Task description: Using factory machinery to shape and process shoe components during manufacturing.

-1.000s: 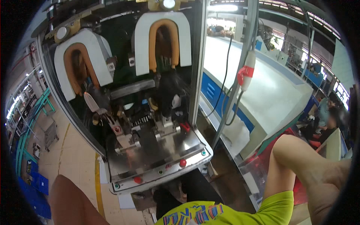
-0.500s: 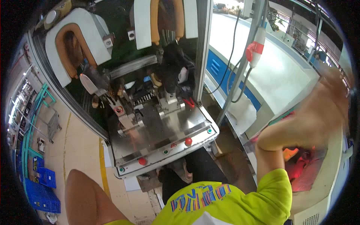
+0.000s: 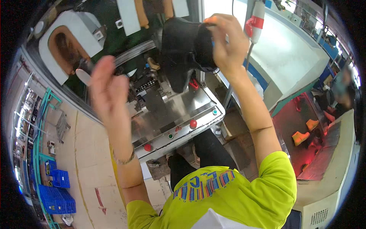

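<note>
My right hand (image 3: pixel 230 42) is closed on the edge of a black boot (image 3: pixel 177 47), in the air over the right side of the machine. The boot's opening faces my right hand, and its toe points down toward the metal worktop (image 3: pixel 160 120). On the left, my left hand (image 3: pixel 108 87) is raised in front of the left station, blurred by motion. Its fingers look stretched out and apart, with nothing visible in them. Just beyond it stands a white-tipped form (image 3: pixel 83 76), partly hidden by the fingers. The boot covers most of the right station.
Red buttons (image 3: pixel 193 124) and green ones line the machine's front panel. Brown U-shaped pads (image 3: pixel 61 38) hang at the back on white plates. At right, orange shoe-shaped pieces (image 3: pixel 300 138) lie in a red-lit machine. Blue crates (image 3: pixel 57 199) stand on the floor at left.
My right hand has swung from the far right to over the machine and now has the black boot in it. My left arm has risen from the lower left. The view has shifted slightly.
</note>
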`<state>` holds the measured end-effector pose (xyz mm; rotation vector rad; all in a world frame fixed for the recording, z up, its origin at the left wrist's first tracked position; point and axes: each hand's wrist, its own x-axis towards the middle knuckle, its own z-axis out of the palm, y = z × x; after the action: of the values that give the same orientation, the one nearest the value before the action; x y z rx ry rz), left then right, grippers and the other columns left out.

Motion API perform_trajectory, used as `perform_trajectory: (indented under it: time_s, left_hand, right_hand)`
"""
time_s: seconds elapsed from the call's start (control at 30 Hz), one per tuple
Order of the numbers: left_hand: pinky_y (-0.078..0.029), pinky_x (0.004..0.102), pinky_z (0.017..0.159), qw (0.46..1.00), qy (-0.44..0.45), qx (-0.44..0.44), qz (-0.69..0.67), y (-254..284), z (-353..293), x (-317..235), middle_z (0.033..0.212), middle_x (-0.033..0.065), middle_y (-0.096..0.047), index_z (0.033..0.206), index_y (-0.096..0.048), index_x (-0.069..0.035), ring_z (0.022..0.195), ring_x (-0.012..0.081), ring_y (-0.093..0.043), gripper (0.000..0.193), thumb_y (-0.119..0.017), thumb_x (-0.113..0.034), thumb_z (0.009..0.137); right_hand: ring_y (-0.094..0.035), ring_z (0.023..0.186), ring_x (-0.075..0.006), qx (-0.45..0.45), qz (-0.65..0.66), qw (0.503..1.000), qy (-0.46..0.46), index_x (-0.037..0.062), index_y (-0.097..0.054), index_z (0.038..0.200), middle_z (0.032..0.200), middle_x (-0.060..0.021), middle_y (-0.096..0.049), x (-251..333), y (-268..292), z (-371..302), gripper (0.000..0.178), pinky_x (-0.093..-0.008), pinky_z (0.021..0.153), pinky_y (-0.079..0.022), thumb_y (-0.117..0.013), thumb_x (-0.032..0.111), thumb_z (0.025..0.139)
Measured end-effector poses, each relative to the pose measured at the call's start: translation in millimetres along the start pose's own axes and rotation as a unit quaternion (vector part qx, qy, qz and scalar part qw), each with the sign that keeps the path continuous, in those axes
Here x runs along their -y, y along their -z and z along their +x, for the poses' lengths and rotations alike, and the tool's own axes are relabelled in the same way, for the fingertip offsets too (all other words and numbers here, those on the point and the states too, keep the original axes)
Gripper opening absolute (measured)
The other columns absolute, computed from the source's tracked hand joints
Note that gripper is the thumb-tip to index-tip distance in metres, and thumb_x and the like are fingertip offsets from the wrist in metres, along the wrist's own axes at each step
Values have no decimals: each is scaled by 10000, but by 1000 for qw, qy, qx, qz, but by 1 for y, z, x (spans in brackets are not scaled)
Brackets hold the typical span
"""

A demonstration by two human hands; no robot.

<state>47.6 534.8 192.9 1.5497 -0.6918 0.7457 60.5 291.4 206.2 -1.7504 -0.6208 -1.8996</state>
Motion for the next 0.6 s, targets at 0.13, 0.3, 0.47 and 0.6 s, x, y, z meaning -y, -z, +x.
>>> perform_trajectory:
  time_s: [0.13, 0.3, 0.47, 0.6]
  left_hand:
    - [-373, 293, 910, 932, 237, 199, -191, -46, -11, 19, 1189, 130, -467, 1256, -337, 8, 1072, 179, -463, 532, -590, -143, 814]
    - [-399, 280, 891, 696, 388, 397, -456, -131, -51, 27, 1104, 82, -545, 1158, -453, 2, 974, 153, -537, 377, -560, -42, 799]
    - [-465, 257, 674, 558, 501, 546, -373, -264, -152, 11, 843, -1, -586, 941, -551, -72, 748, 88, -559, 166, -609, -105, 789]
    - [-470, 271, 665, 485, 610, 531, -332, -326, -240, 24, 768, -4, -562, 779, -506, -112, 652, 100, -537, 119, -625, -109, 783]
  right_hand:
    - [-516, 651, -75, -2, 37, 990, -135, 18, -588, 907, 812, -27, -575, 8, 64, 7, 116, -181, 509, -420, -528, 4, 809]
    - [-498, 616, -49, 89, 102, 907, -400, 26, -602, 944, 732, 9, -575, -38, 181, -30, 155, -195, 565, -409, -543, 105, 825]
    - [-578, 933, -218, 73, -283, 843, -451, -19, -470, 1161, 1086, -158, -561, -1, 348, -133, 365, -291, 800, -444, -507, 110, 822]
    - [-364, 1189, -339, 335, -222, 704, -586, 9, -309, 1289, 1297, -221, -352, 133, 340, -143, 800, -397, 974, -307, -649, 409, 684]
